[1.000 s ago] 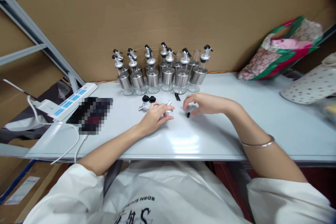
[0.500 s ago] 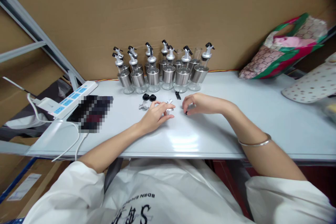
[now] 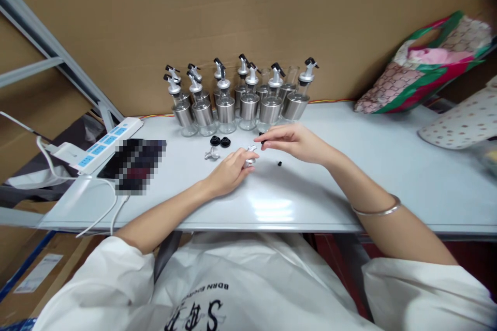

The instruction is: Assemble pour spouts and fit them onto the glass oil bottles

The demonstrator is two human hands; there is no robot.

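My left hand (image 3: pixel 232 169) rests on the table, fingers closed on a silver pour spout (image 3: pixel 250 161). My right hand (image 3: pixel 291 142) has thumb and forefinger around a small black flip lever (image 3: pixel 263 138), which they mostly cover. A tiny black plug (image 3: pixel 279 164) lies on the tabletop below the right hand. To the left are a loose silver spout (image 3: pixel 212 153) and two black rubber stoppers, the right-hand stopper (image 3: pixel 225 142) nearest my left hand. Behind them stand several glass bottles (image 3: pixel 225 110) with steel bands, most with silver spouts; one front bottle's spout (image 3: pixel 223 84) shows no lever.
On the left lie a white power strip (image 3: pixel 111 145), white cables and a dark, pixelated phone-like object (image 3: pixel 132 165). A patterned bag (image 3: pixel 415 77) and a white dotted cylinder (image 3: pixel 458 119) are at the right. A cardboard wall (image 3: pixel 233 10) rises behind the bottles.
My right hand has left the tiny black plug on the table and moved forward and left to the black lever. My left hand keeps the spout in nearly the same place.
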